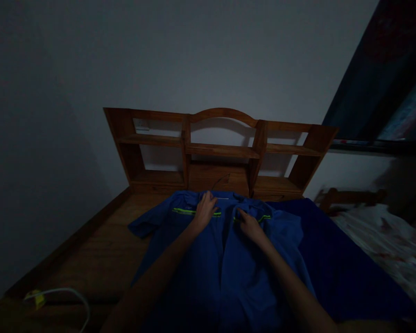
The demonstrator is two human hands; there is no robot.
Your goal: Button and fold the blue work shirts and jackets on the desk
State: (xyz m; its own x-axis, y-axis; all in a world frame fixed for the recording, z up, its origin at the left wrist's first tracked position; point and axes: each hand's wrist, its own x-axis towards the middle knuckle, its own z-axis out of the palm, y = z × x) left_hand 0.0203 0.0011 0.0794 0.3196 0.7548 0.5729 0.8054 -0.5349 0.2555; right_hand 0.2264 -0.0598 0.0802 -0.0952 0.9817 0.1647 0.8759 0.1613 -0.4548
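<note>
A short-sleeved blue shirt with yellow-green stripes across the chest lies spread out, front side up and front parted. My left hand is at the upper front near the collar, its fingers bent onto the cloth. Lower and to the right, my right hand has its fingers curled at the other front edge, closed on the fabric. The dim light blurs the exact fingertip contact. A thin dark curved line rises above the collar; I cannot tell what it is.
The shirt lies on a wooden bed surface, partly over a dark blue cloth. A wooden headboard with shelves stands behind it against the wall. A pale cable is at the lower left, and patterned bedding at the right.
</note>
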